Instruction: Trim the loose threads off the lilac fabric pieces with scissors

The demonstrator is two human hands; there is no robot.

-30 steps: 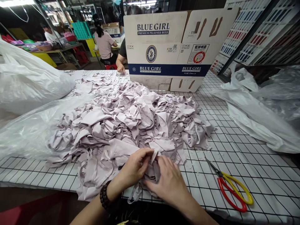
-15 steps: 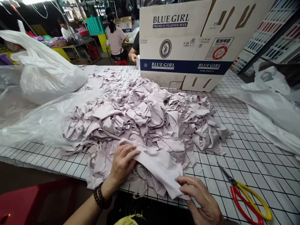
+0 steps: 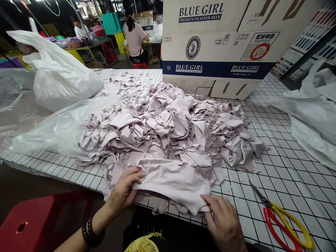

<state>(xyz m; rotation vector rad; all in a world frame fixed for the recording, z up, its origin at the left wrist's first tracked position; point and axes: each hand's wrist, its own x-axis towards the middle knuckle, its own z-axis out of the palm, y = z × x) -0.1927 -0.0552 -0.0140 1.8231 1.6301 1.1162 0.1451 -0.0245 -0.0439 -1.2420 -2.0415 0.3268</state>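
We've got a thin, softly wrinkled lilac cloth piece in front of a crumpled scrap heap on the gridded worktop. The boxy carton is cropped up top — cloth's underside is hidden. Left hand fingers grip one end, right hand fingers pinch the other — cloth spans between.

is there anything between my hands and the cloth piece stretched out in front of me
Nothing visible is. The left hand and right hand hold opposite ends of the cloth piece directly. The scissors lie apart, off to the right.
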